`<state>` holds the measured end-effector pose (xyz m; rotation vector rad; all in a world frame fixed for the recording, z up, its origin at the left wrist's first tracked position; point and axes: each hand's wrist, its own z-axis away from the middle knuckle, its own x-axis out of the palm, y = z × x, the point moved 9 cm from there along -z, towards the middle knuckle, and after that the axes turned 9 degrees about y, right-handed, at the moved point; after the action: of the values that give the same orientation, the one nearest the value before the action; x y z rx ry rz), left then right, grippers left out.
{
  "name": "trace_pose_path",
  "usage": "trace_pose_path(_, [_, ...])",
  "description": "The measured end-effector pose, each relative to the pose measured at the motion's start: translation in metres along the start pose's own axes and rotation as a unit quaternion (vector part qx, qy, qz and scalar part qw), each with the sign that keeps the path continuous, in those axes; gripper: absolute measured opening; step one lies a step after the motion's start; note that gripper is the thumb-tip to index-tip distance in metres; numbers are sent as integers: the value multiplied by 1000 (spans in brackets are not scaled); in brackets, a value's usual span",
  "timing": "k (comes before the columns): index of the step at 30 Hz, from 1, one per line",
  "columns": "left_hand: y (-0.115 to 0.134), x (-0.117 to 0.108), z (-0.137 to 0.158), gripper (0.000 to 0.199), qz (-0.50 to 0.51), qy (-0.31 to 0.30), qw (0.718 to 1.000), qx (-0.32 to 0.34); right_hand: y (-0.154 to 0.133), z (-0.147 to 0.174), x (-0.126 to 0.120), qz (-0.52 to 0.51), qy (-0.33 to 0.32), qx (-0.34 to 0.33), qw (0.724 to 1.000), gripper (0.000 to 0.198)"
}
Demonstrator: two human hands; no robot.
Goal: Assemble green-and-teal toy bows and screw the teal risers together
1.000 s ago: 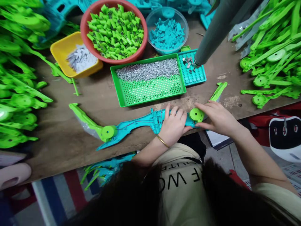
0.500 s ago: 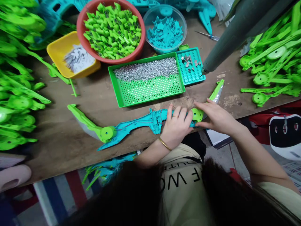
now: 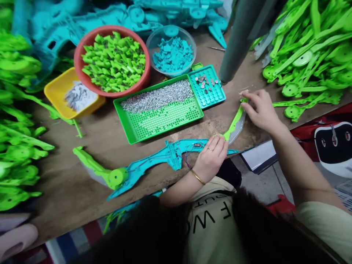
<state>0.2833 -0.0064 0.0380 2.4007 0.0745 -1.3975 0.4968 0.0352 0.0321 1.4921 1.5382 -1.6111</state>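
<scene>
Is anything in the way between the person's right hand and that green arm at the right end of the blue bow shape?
Nothing visible: the right hand has its fingers at the tip of the green arm. The left hand covers the arm's other end, over the blue bow-shaped piece.

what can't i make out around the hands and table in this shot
All in the head view:
- Joint of the blue frame and the green arm by the right hand: mostly covered by the left hand.
- Left palm: hidden by the back of that hand.
- Upper end of the grey tube: cut off by the top edge.
- Exact shapes of the metal pieces in the blue tray: too small.
</scene>
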Motion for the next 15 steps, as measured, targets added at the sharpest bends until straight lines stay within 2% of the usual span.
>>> trace_pose_path(4, [-1,-4,0,34,13,12,1000,4,21,-3,14,-49,-12,54,997,40])
trace_pose_path(15, [-5,-9,-3,30,29,25,999,3,21,-5,4,-106,2,74,992,39])
